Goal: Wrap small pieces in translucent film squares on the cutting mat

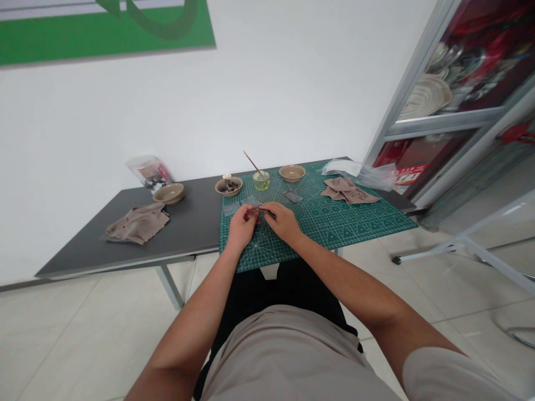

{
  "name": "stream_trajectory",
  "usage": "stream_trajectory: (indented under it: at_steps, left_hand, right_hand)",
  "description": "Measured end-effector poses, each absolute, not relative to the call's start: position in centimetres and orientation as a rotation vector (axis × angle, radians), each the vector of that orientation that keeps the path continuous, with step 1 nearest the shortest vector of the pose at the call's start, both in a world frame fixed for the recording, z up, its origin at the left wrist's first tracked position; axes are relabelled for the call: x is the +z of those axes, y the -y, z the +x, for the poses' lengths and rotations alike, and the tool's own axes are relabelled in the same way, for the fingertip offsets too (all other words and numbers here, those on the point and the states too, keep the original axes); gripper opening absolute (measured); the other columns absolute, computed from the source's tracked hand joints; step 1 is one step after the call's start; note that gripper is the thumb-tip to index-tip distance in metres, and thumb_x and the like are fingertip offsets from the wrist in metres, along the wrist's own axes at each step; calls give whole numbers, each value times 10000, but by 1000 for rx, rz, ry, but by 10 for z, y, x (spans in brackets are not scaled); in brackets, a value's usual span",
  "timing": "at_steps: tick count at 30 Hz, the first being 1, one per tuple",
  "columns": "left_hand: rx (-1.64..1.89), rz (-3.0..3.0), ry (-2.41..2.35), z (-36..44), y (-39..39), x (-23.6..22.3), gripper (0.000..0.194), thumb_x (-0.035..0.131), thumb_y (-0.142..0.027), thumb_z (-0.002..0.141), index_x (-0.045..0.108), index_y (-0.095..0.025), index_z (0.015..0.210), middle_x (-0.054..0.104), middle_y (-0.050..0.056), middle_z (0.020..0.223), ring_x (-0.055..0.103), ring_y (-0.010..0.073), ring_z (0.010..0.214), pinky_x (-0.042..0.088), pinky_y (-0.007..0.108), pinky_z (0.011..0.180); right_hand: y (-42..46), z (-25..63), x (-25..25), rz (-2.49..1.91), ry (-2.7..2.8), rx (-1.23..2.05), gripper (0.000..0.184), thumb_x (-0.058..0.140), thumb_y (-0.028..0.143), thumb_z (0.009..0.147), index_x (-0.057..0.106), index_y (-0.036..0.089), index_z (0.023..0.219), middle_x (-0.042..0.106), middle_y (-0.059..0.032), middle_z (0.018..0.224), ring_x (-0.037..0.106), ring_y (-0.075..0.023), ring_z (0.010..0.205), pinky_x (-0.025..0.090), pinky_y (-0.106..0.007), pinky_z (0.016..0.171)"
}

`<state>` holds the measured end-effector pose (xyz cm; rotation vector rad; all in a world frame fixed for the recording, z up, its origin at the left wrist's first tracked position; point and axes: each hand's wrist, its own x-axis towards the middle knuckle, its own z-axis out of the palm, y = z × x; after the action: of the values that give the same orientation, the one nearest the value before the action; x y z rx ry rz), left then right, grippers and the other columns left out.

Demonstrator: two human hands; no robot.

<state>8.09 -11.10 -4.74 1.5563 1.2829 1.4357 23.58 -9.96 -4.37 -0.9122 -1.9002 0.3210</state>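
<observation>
My two hands meet over the green cutting mat (343, 223) near its left part. My left hand (242, 225) is closed in a pinch on a small thing too small to name. My right hand (282, 218) is closed round a thin dark tool (267, 210) whose tip points left toward the left fingers. A small grey square piece (230, 209) lies just left of the hands and another grey piece (292, 195) lies beyond them.
Behind the hands stand a bowl of dark bits (229, 186), a small glass of yellowish liquid with a stick (261, 179) and an empty tan bowl (292, 173). Tan cloths (139, 223) (348, 191), another bowl (169, 193) and a plastic bag (148, 171) lie on the grey table (192, 223).
</observation>
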Motion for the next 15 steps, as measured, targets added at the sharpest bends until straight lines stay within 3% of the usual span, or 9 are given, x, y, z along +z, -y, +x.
stream_trajectory:
  at_steps: [7,15]
  left_hand:
    - [1474,1465,-1269,77,109,-48,250,677,-224,692,680,-184,939,695,7,795,660,140,710,530,276,742]
    - [1471,1412,-1262,74,106,-50,323,719,-196,652,707,-170,973,683,-14,726,623,123,663,494,260,718]
  right_hand:
    - [98,235,-44,-853,1940,312,258,501,120,884,678,193,1056,693,-71,1091,630,-174,1055,484,-327,971]
    - [95,235,-46,-791,1958,344,232,545,110,868,673,205,1036,696,-65,1046,642,-184,1002,499,-338,920]
